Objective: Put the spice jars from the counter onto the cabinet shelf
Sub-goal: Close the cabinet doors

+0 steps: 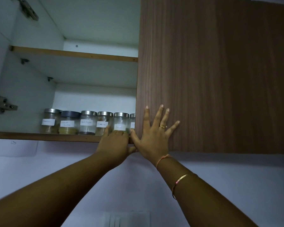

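Left hand [116, 141] wraps fingers around the fifth spice jar [121, 122], likely seating it in the row on the lower shelf [44, 136]. Right hand [154, 136] lies flat, fingers spread, on the closed cabinet door [211, 71], probably bracing the reach.

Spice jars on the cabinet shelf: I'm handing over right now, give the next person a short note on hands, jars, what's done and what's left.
Left hand: wrapped around the base of the fifth jar from the left, on the lower shelf.
Right hand: empty, flat with fingers spread against the closed wooden door.
Jars: six visible in a row on the lower shelf; the sixth jar is partly hidden behind the door edge. Upper shelf shows no jars.
Done: at least five jars standing on the shelf.
Left: release the held jar. The counter is out of view, so check there for remaining jars.
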### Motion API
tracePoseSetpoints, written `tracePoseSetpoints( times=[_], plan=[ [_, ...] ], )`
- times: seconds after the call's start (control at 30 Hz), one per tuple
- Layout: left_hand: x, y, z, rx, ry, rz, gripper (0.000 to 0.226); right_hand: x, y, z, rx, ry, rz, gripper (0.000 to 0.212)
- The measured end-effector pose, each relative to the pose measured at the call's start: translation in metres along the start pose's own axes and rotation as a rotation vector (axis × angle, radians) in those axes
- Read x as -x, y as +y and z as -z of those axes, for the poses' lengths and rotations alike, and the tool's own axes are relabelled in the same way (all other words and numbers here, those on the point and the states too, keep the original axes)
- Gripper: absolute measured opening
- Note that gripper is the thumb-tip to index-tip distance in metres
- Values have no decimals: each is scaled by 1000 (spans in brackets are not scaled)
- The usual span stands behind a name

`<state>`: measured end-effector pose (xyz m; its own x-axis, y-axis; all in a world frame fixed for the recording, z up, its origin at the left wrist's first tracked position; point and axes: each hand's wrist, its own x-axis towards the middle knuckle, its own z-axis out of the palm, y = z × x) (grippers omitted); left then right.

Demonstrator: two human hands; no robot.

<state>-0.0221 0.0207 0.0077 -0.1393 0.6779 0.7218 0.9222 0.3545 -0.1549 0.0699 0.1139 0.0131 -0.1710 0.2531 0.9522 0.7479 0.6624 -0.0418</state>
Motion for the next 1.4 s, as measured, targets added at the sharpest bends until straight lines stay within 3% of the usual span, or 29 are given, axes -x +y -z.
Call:
tracePoseSetpoints(
  times=[0.27, 0.47, 0.57, 0.73, 0.87, 1.4],
  plan=[
    [-3, 1, -5, -43, 76, 38, 59, -2, 1, -9, 32, -3, -13, 86],
    [9, -1, -5, 37, 71, 13, 60, -3, 4, 5, 52, -147, -6, 91],
    [21, -9, 0, 85, 62, 26, 70, -5, 0, 24, 59, -235, -10, 88],
    [43, -31, 29, 126, 131, 72, 74, -13, -17, 67, -166, -338, -140, 79],
    [66, -46, 56, 100, 128, 70, 77, -12, -28, 100, -215, -389, -191, 73],
    [161, -63, 157, 77, 151, 48, 84, 33, -106, 228, -181, -531, -107, 63]
  ],
)
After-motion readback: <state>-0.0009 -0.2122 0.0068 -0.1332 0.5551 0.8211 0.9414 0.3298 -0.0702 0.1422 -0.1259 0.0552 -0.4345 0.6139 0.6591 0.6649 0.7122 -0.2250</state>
